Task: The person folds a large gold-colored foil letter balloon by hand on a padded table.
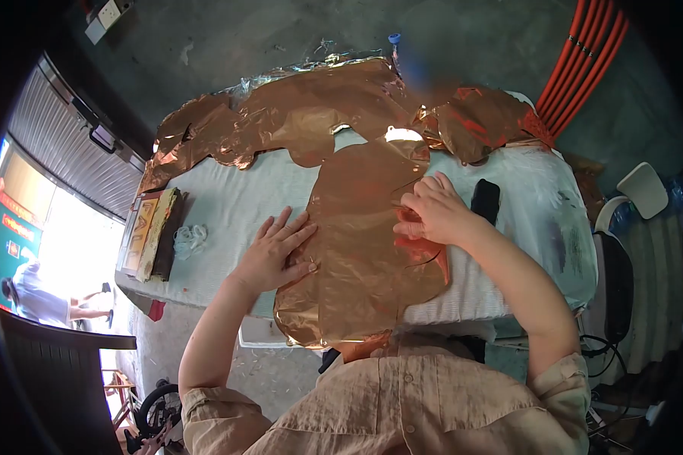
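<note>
A large copper-coloured foil sheet (357,250), cut in a rounded shape, lies on the white cloth-covered table (235,197) in front of me. My left hand (275,254) rests flat on the foil's left edge, fingers spread. My right hand (431,212) has its fingers curled and pinches the foil at its right side, where the sheet is creased. The foil's near end hangs over the table's front edge.
More crumpled copper foil (319,106) is piled across the far side of the table. A black phone-like object (485,201) lies right of my right hand. Books or boxes (150,235) and a white tangle (190,239) sit at the left end. Orange cables (584,61) run at the upper right.
</note>
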Available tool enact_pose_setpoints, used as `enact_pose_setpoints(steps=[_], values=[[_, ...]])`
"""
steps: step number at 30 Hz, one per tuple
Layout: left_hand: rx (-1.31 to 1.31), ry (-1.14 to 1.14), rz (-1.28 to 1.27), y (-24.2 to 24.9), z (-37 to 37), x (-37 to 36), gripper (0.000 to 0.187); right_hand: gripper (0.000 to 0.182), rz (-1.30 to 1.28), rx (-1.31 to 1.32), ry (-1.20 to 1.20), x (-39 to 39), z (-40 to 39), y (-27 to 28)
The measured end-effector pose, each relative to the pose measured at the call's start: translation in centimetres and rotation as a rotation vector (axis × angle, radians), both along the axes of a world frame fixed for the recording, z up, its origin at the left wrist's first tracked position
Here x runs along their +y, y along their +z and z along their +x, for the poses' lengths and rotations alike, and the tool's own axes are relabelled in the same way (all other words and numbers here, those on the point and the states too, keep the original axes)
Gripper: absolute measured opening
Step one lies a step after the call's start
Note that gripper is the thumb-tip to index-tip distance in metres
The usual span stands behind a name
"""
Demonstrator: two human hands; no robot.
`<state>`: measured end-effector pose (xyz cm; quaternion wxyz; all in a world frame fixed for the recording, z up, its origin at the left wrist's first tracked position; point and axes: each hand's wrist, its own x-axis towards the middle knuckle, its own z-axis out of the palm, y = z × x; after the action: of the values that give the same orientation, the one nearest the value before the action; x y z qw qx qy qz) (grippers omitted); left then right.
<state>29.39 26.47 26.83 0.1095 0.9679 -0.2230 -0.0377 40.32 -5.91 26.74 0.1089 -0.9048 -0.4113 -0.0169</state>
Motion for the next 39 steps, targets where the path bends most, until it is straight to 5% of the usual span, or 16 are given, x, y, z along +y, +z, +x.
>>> enact_pose_setpoints(steps=[14, 16, 19, 24, 30, 32, 35, 39], values=[[0.044, 0.008, -0.071, 0.0, 0.0, 0.5, 0.071, 0.042, -0.257, 0.235, 0.07, -3.5, 1.2, 4.8], [0.043, 0.007, -0.079, 0.0, 0.0, 0.5, 0.071, 0.049, -0.021, 0.364, 0.071, -3.4, 0.9, 3.8], [0.05, 0.01, -0.066, 0.1, 0.0, 0.4, 0.071, 0.065, 0.0, 0.281, 0.191, -2.8, 0.0, 2.8], [0.044, 0.007, -0.059, -0.2, 0.0, 0.6, 0.071, 0.076, -0.119, 0.617, 0.011, -2.3, 0.0, 4.4], [0.055, -0.003, -0.07, 0.2, 0.0, 0.5, 0.071, 0.062, -0.253, 0.475, 0.14, -4.3, 0.8, 4.1], [0.058, -0.007, -0.079, 0.3, 0.1, 0.6, 0.071, 0.046, -0.04, 0.503, 0.046, -4.7, 0.6, 4.1], [0.054, -0.018, -0.053, 0.1, 0.1, 0.6, 0.072, 0.044, -0.314, 0.509, 0.017, -4.3, 0.7, 4.5], [0.046, -0.008, -0.068, 0.1, 0.1, 0.6, 0.072, 0.045, -0.278, 0.588, 0.037, -4.2, 0.9, 4.0]])
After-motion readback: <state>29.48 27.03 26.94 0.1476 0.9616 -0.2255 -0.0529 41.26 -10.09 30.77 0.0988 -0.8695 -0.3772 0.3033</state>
